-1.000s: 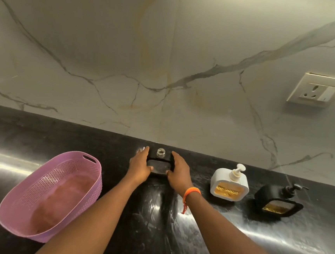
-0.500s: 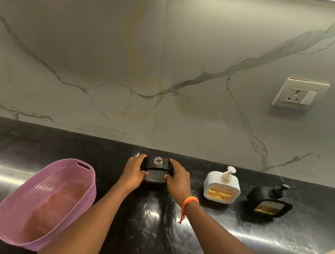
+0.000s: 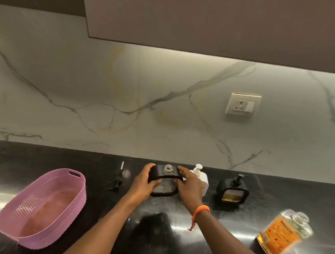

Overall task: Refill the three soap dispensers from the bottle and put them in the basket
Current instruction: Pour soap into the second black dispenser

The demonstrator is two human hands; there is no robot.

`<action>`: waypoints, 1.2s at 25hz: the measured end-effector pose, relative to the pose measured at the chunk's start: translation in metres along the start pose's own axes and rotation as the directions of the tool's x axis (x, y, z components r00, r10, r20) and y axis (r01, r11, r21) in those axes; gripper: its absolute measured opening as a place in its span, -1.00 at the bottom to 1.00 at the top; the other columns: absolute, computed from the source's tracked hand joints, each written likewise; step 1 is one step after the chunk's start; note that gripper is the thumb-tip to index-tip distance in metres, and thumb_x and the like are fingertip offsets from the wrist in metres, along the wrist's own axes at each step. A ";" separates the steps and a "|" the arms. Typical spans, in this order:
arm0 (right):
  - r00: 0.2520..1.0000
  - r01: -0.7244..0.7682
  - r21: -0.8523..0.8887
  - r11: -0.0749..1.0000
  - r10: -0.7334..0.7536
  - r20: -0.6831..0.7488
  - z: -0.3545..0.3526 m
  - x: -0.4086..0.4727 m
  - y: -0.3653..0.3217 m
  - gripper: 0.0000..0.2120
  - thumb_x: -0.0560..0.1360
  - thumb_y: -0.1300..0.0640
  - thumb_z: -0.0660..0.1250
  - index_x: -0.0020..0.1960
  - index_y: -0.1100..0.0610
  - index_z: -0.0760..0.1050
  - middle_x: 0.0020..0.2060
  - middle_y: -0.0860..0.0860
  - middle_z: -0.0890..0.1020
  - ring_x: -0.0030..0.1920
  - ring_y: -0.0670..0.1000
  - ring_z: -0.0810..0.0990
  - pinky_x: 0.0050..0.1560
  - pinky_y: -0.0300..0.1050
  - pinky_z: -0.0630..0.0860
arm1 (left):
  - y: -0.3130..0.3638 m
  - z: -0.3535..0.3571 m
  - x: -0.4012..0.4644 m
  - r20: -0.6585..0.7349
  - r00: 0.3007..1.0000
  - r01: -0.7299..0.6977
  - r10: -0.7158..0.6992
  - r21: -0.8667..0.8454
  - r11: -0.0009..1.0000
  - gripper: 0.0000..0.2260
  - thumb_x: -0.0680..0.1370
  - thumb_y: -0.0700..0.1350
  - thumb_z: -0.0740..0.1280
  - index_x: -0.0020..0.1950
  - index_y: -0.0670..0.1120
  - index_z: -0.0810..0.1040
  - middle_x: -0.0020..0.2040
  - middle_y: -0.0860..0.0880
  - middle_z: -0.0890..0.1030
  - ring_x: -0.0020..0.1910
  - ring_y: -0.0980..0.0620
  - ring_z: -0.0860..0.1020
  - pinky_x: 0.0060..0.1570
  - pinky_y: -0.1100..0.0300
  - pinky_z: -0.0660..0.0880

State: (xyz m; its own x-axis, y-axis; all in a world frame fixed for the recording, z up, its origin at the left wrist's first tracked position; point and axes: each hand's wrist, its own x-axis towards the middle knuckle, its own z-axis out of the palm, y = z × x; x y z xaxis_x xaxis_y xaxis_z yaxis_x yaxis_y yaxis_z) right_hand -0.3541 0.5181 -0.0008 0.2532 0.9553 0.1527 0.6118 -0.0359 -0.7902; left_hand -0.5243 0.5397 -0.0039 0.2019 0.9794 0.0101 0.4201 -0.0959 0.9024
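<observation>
Both hands steady the opened black dispenser, ready for filling.

The pink basket [image 3: 42,207] sits far left; the removed pump [image 3: 118,180] lies on the tabletop [image 3: 153,237]. Left hand [image 3: 144,182] and right hand [image 3: 189,184] curl round the open dispenser [image 3: 164,182]; white dispenser [image 3: 203,180], black dispenser [image 3: 233,190] and refill bottle [image 3: 283,235] stand rightward. Next, I judge, a hand must fetch the bottle. Against earlier frames, the view has tilted up, revealing pump and bottle.
</observation>
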 end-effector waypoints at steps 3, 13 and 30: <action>0.998 0.017 -0.022 1.000 -0.018 -0.055 -0.030 -0.013 0.010 -0.57 0.45 0.25 0.38 0.28 -0.04 0.52 0.09 -0.05 0.62 0.03 -0.07 0.60 0.13 -0.16 0.55 | 0.021 0.018 -0.019 0.006 0.999 -0.049 0.050 -0.021 0.999 -0.54 0.51 -0.16 0.43 0.35 -0.01 0.36 0.05 0.16 0.51 0.10 0.14 0.52 -0.02 0.34 0.50; 0.989 0.067 0.041 0.997 -0.060 -0.137 -0.117 -0.059 0.041 -0.62 0.44 0.30 0.41 0.22 0.08 0.57 0.01 -0.05 0.67 -0.03 -0.17 0.59 -0.05 -0.44 0.47 | 0.072 0.084 -0.055 0.013 0.995 -0.100 0.100 -0.022 0.995 -0.52 0.44 -0.17 0.51 0.31 -0.05 0.46 0.07 0.09 0.55 0.04 0.11 0.54 -0.21 0.45 0.44; 0.745 -0.311 -0.091 0.946 0.183 -0.641 -0.229 -0.108 0.182 0.02 0.09 -0.01 0.68 0.41 0.13 0.26 0.26 0.18 0.42 0.27 0.20 0.37 0.21 0.08 0.32 | 0.108 0.175 -0.065 0.161 0.978 -0.107 0.130 -0.142 0.984 -0.65 0.49 -0.19 0.45 0.21 0.02 0.44 0.05 0.12 0.54 0.08 0.07 0.54 -0.06 0.32 0.51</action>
State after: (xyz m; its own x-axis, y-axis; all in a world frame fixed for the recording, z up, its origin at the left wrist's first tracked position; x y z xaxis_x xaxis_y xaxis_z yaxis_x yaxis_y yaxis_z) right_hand -0.0982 0.3413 -0.0251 0.7812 0.5172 0.3496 0.5684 -0.3578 -0.7409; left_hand -0.3378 0.4344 0.0172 0.3942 0.9172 0.0580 0.2661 -0.1743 0.9480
